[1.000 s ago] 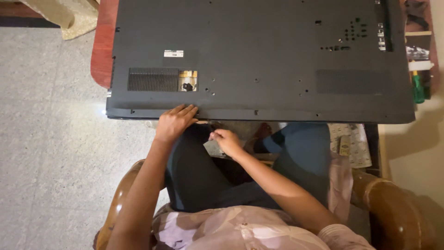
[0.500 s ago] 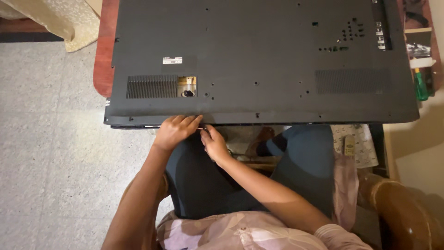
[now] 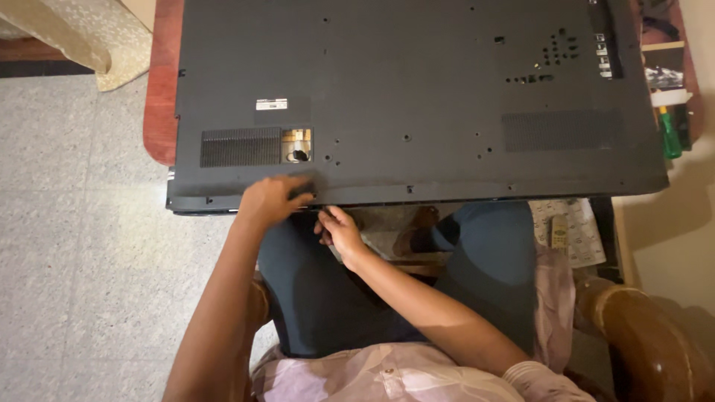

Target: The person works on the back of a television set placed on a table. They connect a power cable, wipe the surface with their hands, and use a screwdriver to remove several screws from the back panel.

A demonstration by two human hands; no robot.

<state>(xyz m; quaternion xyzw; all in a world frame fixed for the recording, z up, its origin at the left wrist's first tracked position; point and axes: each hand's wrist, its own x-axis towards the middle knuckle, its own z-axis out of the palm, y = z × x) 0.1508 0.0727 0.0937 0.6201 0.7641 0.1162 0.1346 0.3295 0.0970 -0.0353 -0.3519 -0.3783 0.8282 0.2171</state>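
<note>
Two bare hands meet at the near edge of a large, dark grey, flat-screen television [image 3: 417,89] lying face down with its plastic back panel upward, its far part resting on a reddish-brown wooden table [image 3: 160,97] and its near edge reaching out over your lap. Your left hand [image 3: 269,199], at about 7 o'clock on the panel, lies palm down with fingers curled over the lower rim, pressing or gripping it. Your right hand [image 3: 339,229], just below the rim at about 6 o'clock, has its fingertips pinched narrow against the underside of the edge; whether it holds a small tool or a screw you cannot tell. Judging by the scene, the work on the back cover looks early: the panel still sits whole on the set, its edges closed all round, and a small square opening [image 3: 297,145] beside the left vent grille [image 3: 240,147] shows yellowish parts inside. Screw holes dot the panel, but whether any are emptied is too small to tell. A green-handled screwdriver [image 3: 669,134] rests on a shelf at 3 o'clock, well apart from both hands.
</note>
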